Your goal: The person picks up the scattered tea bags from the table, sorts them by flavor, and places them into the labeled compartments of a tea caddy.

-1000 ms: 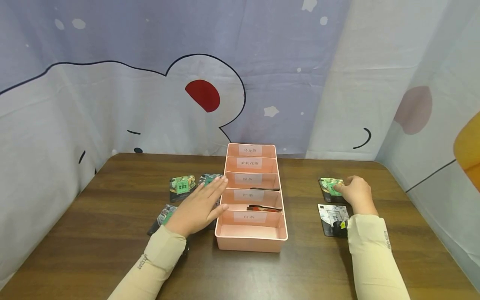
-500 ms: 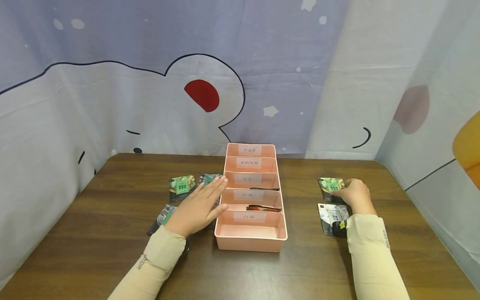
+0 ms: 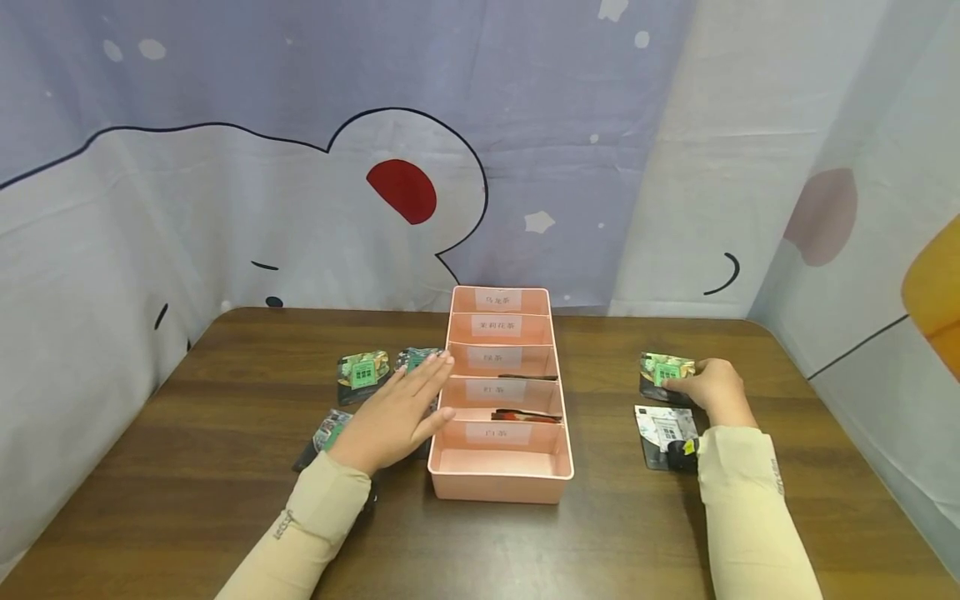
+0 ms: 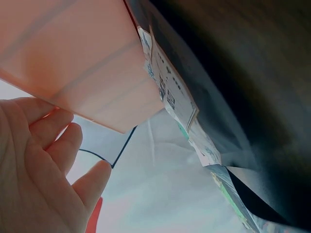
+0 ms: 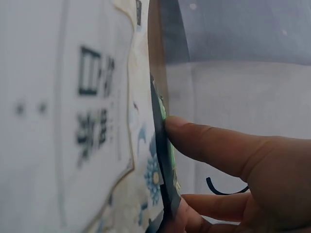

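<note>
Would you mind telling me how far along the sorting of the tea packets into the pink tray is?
Early on. Done: two compartments of the pink tray already hold dark packets. In hand: the right hand pinches a green packet at the table's right, while the left hand lies flat beside the tray. Left: a white packet and several packets on the left remain on the table.

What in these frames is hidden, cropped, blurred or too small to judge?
- Head view: packets under the left hand are partly covered by the hand and sleeve.
- Head view: labels in the pink tray are too small to read.
- Head view: right hand covers the edge of the green packet.
- Right wrist view: white packet is blurred, cropped at left.
</note>
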The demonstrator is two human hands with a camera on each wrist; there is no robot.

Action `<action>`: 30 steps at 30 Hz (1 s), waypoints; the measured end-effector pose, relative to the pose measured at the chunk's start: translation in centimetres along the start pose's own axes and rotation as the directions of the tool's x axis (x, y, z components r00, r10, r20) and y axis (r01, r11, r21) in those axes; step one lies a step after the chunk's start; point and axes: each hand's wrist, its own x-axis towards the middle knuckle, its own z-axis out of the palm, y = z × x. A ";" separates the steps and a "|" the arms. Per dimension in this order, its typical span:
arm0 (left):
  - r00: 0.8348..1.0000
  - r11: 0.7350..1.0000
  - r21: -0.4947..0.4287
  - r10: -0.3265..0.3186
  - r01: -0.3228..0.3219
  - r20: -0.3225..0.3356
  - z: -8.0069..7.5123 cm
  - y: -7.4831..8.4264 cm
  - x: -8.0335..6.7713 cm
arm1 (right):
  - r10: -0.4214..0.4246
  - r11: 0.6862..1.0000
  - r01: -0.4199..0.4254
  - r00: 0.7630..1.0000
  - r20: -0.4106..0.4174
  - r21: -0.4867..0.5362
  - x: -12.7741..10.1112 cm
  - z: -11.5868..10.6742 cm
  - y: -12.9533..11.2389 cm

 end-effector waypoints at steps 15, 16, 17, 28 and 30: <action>1.000 1.000 -0.010 0.001 -0.001 -0.006 0.0 0.1 0.0 | -0.045 0.990 0.045 0.999 -0.008 0.135 -0.1 -0.5 -0.1; 1.000 1.000 -0.010 0.001 -0.001 -0.007 0.0 0.1 0.0 | -0.050 0.986 0.051 0.999 -0.010 0.156 -0.1 -0.5 -0.2; 1.000 1.000 -0.011 0.000 0.000 -0.007 0.0 0.1 0.1 | -0.052 0.983 0.054 0.999 -0.013 0.178 -0.1 -0.5 -0.3; 1.000 1.000 -0.006 0.001 -0.001 -0.014 0.3 -0.2 0.1 | -0.084 0.920 0.083 0.996 -0.016 0.382 -0.5 -0.4 -1.3; 1.000 1.000 -0.007 0.000 0.000 -0.011 0.2 -0.1 0.1 | -0.093 0.908 0.092 0.996 -0.019 0.409 -0.5 -0.5 -1.4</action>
